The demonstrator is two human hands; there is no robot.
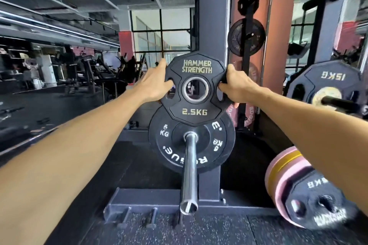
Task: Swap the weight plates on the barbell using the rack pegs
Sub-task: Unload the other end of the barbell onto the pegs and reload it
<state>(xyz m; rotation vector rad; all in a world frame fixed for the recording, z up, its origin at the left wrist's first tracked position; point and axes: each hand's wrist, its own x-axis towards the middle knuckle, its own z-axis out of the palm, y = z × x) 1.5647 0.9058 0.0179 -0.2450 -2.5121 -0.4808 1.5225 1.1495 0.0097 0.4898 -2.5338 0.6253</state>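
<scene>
Fingers (223, 86) through 2.5 kg plate (194, 112) cutouts

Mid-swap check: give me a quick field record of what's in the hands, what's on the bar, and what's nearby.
held plate: 2.5KG Hammer Strength plate, upright, lifted off the sleeve
left hand: left hand gripping the plate's left cutout
right hand: right hand gripping the plate's right cutout
bar: barbell sleeve pointing toward the camera, outer length bare
on bar: Rogue 5 KG plate, seated inboard
nearby right: 15KG plate on another peg; pink plate stack low down
</scene>
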